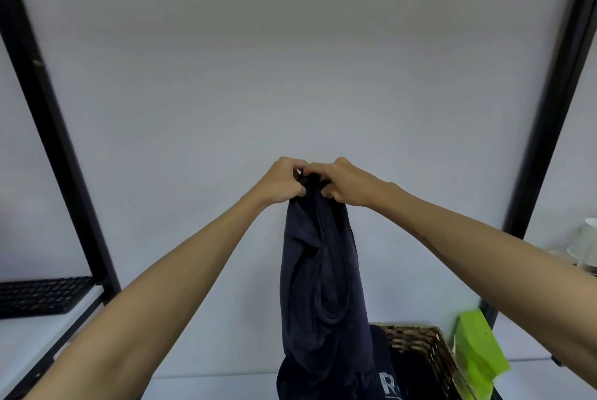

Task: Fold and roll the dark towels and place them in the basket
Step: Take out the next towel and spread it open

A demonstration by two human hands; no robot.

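Observation:
A dark navy towel (pixel 319 286) hangs in loose folds from both of my hands, held high in front of a white wall. My left hand (pixel 281 180) grips its top edge, and my right hand (pixel 345 182) pinches the same edge right beside it, knuckles nearly touching. The towel's lower end drops out of view at the bottom. A woven wicker basket (pixel 429 346) stands at the lower right, partly behind the towel. Inside it lies more dark fabric (pixel 403 373) with pale lettering.
A bright green packet (pixel 478 354) stands just right of the basket. A black keyboard (pixel 42 296) lies on a white surface at the left. Black frame posts (pixel 55 128) rise on both sides. White dishes (pixel 586 244) sit at the far right.

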